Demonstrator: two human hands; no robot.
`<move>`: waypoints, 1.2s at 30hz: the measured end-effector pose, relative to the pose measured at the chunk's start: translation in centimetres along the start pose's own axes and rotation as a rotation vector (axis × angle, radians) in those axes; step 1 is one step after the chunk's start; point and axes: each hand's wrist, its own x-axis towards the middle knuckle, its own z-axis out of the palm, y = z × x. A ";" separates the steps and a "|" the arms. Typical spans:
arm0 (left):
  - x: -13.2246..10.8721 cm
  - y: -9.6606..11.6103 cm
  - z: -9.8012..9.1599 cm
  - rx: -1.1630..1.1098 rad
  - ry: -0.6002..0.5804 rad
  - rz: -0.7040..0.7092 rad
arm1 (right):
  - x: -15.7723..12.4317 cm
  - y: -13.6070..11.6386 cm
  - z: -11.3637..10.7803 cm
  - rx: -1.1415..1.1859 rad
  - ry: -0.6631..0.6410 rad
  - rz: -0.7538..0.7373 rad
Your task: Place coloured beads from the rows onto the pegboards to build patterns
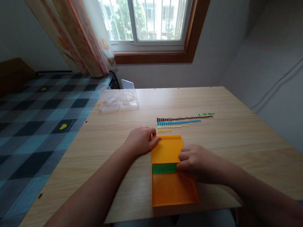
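Observation:
An orange-yellow box (174,191) lies opened out at the table's near edge, its lid (167,149) folded away from me. Across the tray's far end, beside the hinge, sits a green studded plate (163,168). My left hand (141,140) is at the lid's far left corner, with thumb and curled forefinger closed around that corner. My right hand (196,160) reaches over the right side at the hinge. Its fingers are curled, and the thumb and forefinger are closed at the plate's right end, which they hide.
Beyond the lid lie rows of tiny brown pieces (169,119), blue pieces (171,123), pale pieces (173,126) and yellow pieces (162,130). Small green pieces (208,114) lie farther right. Clear plastic cases (120,101) stand at the far left, near a bed (51,109).

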 end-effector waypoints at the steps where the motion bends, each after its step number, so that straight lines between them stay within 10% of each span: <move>1: 0.0 0.0 0.0 0.004 0.001 0.000 | -0.1 0.1 0.1 -0.005 0.018 0.000; 24: 0.0 0.0 -0.1 0.004 -0.003 -0.004 | -0.2 0.6 0.2 0.038 0.019 -0.032; 31: 0.1 -0.3 0.1 -0.020 0.002 -0.003 | -0.9 2.0 -0.6 0.097 0.478 -0.034; 36: 0.2 -0.5 0.2 -0.021 0.010 -0.030 | -1.6 5.6 -0.9 -0.002 0.938 0.228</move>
